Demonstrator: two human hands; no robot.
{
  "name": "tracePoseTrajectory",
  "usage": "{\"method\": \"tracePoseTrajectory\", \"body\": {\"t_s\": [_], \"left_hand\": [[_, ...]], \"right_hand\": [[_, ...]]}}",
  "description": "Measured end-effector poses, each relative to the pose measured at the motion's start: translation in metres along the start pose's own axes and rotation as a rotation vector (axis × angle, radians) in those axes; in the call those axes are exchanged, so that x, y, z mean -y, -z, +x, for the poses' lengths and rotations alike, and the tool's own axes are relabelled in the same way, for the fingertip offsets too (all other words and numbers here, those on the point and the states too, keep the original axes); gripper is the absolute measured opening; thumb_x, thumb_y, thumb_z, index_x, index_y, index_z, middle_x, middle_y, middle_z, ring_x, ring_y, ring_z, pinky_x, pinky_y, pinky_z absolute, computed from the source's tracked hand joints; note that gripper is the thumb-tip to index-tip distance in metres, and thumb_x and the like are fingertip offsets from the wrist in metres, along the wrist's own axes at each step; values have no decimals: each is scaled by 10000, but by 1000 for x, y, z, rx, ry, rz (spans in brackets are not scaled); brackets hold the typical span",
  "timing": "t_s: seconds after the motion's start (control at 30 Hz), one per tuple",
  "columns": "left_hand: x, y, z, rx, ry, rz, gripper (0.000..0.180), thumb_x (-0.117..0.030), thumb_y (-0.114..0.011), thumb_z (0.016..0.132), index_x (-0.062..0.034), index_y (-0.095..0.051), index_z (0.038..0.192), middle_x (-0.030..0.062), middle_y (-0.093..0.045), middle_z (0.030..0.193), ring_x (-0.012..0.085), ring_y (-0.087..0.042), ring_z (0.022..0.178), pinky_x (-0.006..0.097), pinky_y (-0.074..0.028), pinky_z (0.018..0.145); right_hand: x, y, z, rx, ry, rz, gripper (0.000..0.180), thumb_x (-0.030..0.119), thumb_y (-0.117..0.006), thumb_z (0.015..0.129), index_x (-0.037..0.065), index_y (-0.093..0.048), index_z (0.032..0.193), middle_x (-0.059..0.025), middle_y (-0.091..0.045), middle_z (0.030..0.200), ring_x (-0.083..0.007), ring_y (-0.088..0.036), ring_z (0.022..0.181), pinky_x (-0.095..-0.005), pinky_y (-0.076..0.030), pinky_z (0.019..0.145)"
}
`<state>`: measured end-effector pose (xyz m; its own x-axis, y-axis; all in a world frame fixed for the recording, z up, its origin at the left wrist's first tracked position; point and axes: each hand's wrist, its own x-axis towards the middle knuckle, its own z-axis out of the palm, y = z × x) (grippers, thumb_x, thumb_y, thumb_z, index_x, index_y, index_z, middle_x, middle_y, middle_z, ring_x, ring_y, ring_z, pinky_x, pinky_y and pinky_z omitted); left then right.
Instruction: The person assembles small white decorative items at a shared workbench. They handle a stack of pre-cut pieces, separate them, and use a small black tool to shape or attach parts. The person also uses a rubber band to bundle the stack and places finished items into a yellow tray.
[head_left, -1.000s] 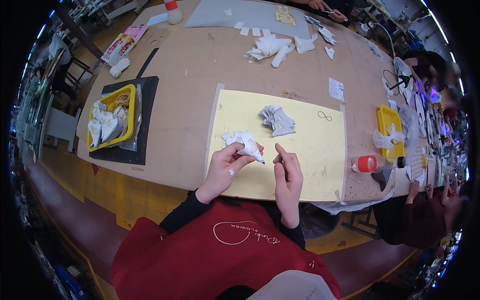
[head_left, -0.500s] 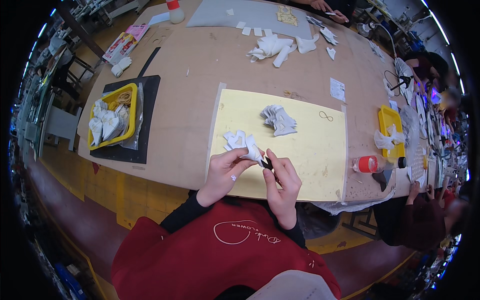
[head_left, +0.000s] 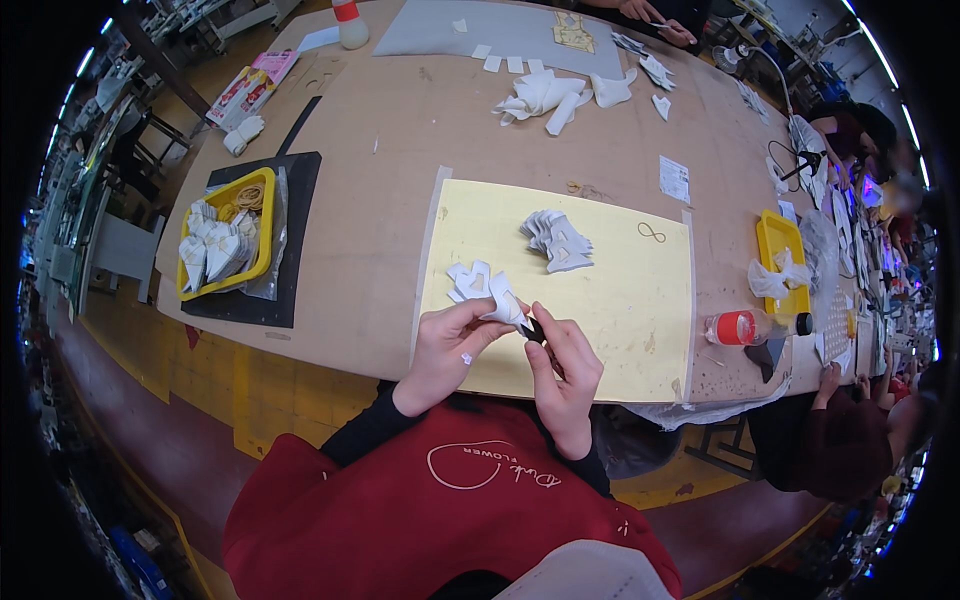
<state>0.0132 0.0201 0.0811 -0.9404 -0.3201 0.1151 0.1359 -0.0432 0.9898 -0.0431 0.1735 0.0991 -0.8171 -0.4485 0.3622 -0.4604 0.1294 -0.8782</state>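
Note:
Between its thumb and fingers, my left hand (head_left: 440, 345) pinches a white, curved cut piece (head_left: 507, 307) of sheet material. A small black tool (head_left: 535, 328) is gripped in my right hand (head_left: 568, 375), its tip at the piece's right end; fingers hide most of it, so its exact kind is unclear. More white cut pieces (head_left: 465, 282) lie just beyond my left fingers. Farther off, a fanned stack of white shaped pieces (head_left: 556, 242) rests on the yellow sheet (head_left: 625, 310). A tiny white scrap clings to my left hand near the wrist.
A yellow basket (head_left: 268, 235) with white pieces and rubber bands stands left on a black board (head_left: 305, 200). At right are a bottle with a red label (head_left: 737, 328) and another yellow basket (head_left: 775, 235). White scraps (head_left: 540, 95) lie farther back. Other people work around the table.
The black tool has shifted very slightly to the right and down at the end of the white piece. My left hand keeps the same hold.

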Motion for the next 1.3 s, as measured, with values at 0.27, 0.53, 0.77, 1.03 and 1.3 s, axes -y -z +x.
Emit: {"method": "tracePoseTrajectory", "body": {"t_s": [0.27,0.53,0.77,1.03,1.3], "left_hand": [[-6,-4,3,6,-53,-30,167,46,-586,921,87,-615,1080,144,-687,1121,191,-673,1008,289,-550,876],[-6,-4,9,104,148,-270,234,-11,-558,942,61,-537,1163,191,-612,1269,200,-612,1113,328,-472,975],[18,-4,13,-50,159,-214,192,-59,-617,924,26,-573,1091,75,-642,1089,117,-581,993,283,-456,895],[23,-4,16,-138,128,-8,183,-112,-690,878,13,-572,941,46,-601,932,124,-537,934,280,-437,865],[26,10,16,-105,185,-195,121,-75,-672,881,-15,-570,904,22,-622,899,83,-568,912,271,-445,863]], "right_hand": [[-10,-3,-3,-18,15,126,316,-40,-635,870,10,-675,1180,-75,-595,848,-126,-543,678,-224,-435,617],[-29,2,-5,61,-703,1144,293,59,-582,946,-11,-619,1229,-54,-596,902,-71,-431,641,-202,-341,565],[-26,-1,-9,83,-414,825,281,-4,-597,909,-10,-654,1183,-64,-600,894,-102,-490,670,-212,-394,591],[-10,-18,-7,254,68,63,320,-78,-653,827,34,-712,1121,-88,-635,877,-148,-601,723,-251,-468,628],[-6,9,4,209,41,57,377,-41,-668,811,33,-677,1180,-106,-647,858,-197,-641,704,-305,-514,611]]}}
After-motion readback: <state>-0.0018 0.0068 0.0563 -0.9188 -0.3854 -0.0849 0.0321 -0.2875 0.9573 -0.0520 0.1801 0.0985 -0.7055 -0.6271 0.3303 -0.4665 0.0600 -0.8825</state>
